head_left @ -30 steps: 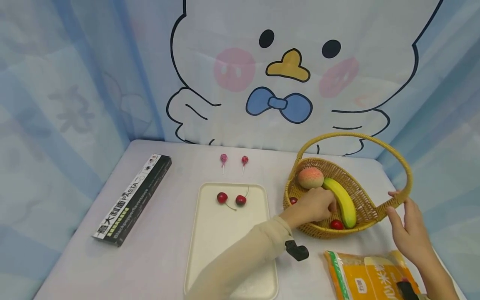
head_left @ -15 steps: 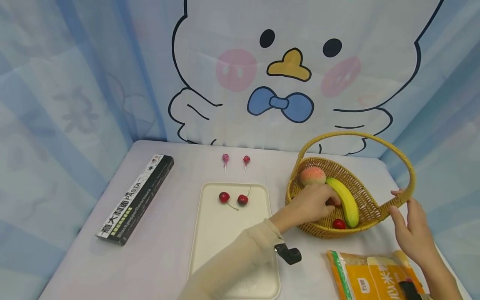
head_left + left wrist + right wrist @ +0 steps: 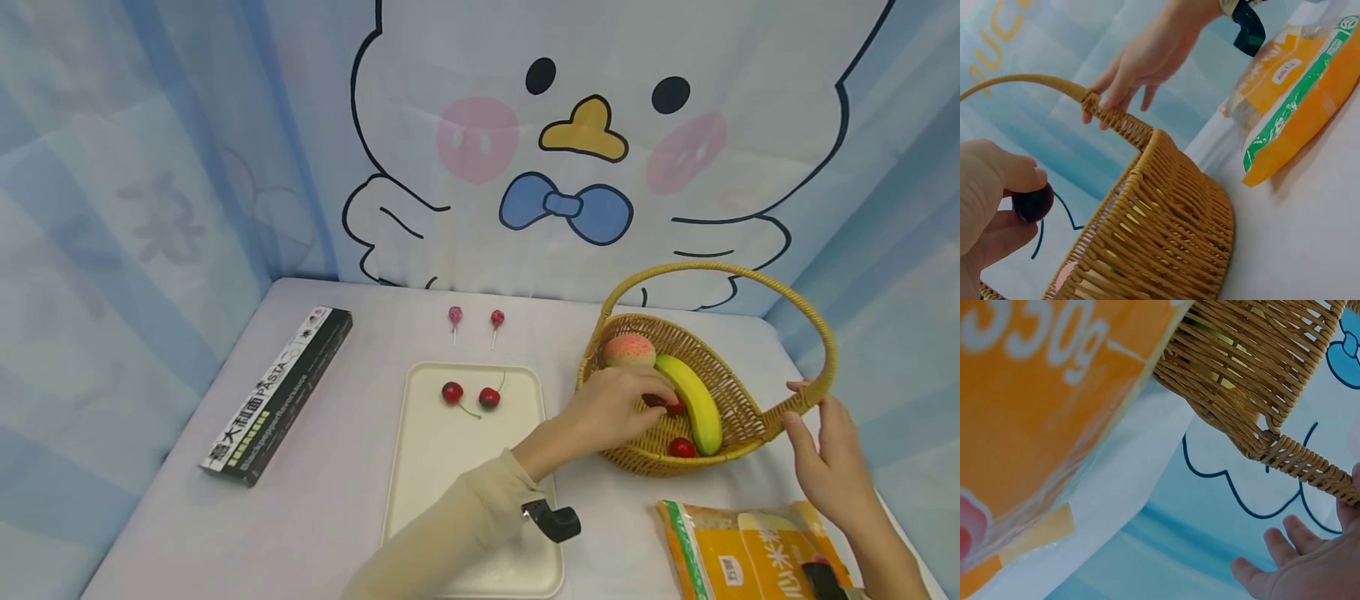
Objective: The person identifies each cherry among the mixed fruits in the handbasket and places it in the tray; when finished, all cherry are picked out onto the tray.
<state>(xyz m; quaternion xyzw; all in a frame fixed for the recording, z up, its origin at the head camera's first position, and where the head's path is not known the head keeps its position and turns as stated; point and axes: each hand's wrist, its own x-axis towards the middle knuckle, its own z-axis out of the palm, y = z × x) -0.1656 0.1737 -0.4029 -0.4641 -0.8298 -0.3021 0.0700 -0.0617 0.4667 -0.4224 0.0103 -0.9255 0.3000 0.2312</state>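
I see the left hand (image 3: 618, 407), its grip pinched on a small, round, dark red fruit (image 3: 1034, 203) over a golden woven wicker basket (image 3: 729, 398) near the far right corner of the white worktop (image 3: 300, 533); the right hand (image 3: 836, 458), grip clasping the basket's arched wicker handle (image 3: 823, 333); inside, a curved yellow banana (image 3: 697, 404)

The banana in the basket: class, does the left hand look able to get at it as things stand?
Probably not just yet: the left hand pinches a dark round fruit. With that put down, likely yes, since the banana lies close beside the hand, uncovered from above, in the basket.
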